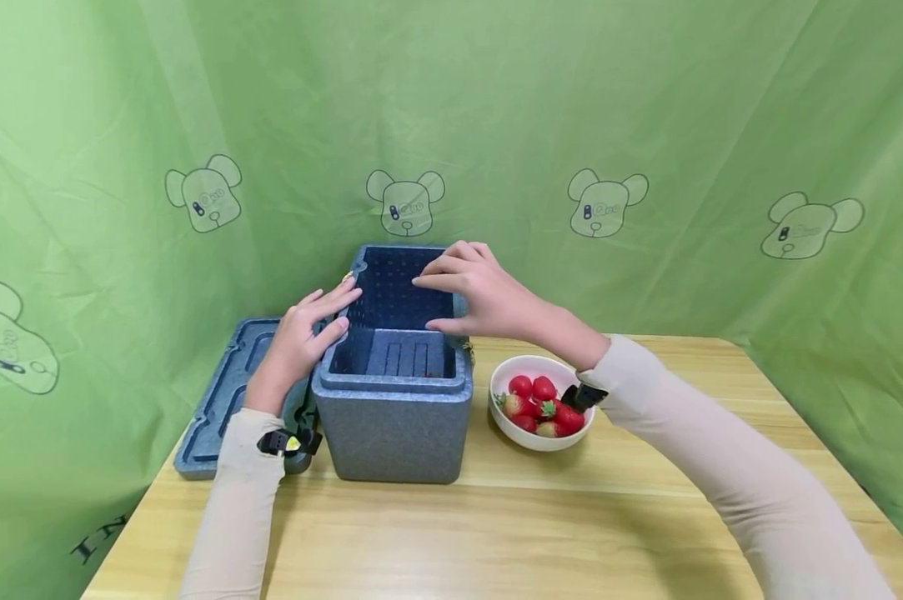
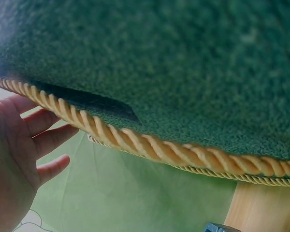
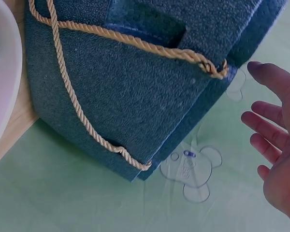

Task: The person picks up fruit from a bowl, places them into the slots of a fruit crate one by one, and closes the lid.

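Observation:
A blue-grey foam cooler box (image 1: 394, 437) stands upright without its lid, its inside showing. My left hand (image 1: 297, 337) lies at its left rim, fingers stretched over the edge. In the left wrist view, a twisted tan rope (image 2: 159, 147) runs along the box's side beside those fingers (image 2: 53, 140). Above the right rim hangs my right hand (image 1: 489, 292), thumb and fingers apart, holding nothing. The right wrist view shows this hand (image 3: 280, 140) beside the box's upper edge, where a rope handle (image 3: 135, 43) is fixed. A small red spot shows low inside the box.
Right of the box, a white bowl (image 1: 499, 417) holds several red strawberries (image 1: 520, 386). The box's lid (image 1: 211, 425) lies on the wooden table (image 1: 541, 533) to the left, partly behind my left arm. Green cloth (image 1: 496, 100) with printed bear heads hangs around the table.

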Demonstrator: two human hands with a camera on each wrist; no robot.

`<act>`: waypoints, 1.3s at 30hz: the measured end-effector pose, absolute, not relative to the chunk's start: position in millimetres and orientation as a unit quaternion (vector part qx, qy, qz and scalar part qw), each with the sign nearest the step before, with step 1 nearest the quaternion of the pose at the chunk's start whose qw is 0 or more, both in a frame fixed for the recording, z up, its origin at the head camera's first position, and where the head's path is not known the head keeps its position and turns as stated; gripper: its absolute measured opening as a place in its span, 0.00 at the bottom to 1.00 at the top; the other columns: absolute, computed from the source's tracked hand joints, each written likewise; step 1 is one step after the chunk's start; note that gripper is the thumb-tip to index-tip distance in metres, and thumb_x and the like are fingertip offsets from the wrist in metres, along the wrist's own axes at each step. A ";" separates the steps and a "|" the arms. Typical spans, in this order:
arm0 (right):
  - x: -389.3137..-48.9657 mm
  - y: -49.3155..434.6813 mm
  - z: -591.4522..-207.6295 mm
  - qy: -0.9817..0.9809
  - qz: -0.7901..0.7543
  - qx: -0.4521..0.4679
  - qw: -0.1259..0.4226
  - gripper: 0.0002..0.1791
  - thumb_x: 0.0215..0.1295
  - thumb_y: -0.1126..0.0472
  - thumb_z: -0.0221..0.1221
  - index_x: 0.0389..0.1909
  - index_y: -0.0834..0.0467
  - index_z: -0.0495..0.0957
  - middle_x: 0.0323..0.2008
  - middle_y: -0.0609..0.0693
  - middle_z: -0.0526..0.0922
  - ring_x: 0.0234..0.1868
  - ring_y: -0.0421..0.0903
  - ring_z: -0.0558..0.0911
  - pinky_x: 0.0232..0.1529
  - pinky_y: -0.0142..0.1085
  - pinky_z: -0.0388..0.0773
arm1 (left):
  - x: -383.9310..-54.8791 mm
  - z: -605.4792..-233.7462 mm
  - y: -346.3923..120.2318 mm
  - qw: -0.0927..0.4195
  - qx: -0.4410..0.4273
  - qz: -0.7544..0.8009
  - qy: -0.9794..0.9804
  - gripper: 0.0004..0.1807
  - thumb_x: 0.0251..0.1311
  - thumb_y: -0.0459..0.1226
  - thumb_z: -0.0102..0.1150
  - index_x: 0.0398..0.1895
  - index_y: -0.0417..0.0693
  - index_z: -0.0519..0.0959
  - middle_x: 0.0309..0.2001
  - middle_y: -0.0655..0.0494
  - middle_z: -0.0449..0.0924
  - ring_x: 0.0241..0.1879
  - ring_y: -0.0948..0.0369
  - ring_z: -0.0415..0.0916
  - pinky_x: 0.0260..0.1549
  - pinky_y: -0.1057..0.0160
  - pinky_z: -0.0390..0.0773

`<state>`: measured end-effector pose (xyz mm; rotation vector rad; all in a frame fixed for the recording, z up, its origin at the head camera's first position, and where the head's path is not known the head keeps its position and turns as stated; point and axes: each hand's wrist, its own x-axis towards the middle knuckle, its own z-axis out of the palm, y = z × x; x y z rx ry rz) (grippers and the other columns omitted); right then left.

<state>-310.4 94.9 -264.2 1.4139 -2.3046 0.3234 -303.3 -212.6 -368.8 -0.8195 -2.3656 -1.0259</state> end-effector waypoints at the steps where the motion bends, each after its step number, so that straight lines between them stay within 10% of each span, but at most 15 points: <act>1: -311.2 97.7 -264.5 -0.828 0.125 0.505 0.209 0.30 0.56 0.50 0.74 0.58 0.59 0.83 0.55 0.55 0.85 0.57 0.54 0.73 0.63 0.54 0.64 | -303.5 -368.8 -212.7 0.217 -0.296 -0.370 -0.853 0.27 0.70 0.37 0.51 0.72 0.48 0.73 0.75 0.49 0.66 0.74 0.46 0.66 0.77 0.41 0.53; 39: -325.6 201.0 -342.7 -0.896 0.169 0.383 0.147 0.29 0.52 0.56 0.76 0.55 0.62 0.85 0.52 0.59 0.86 0.52 0.53 0.73 0.58 0.53 0.62 | -304.4 -370.2 -213.2 0.216 -0.301 -0.380 -0.848 0.26 0.71 0.38 0.51 0.72 0.49 0.73 0.76 0.48 0.66 0.74 0.45 0.66 0.78 0.41 0.52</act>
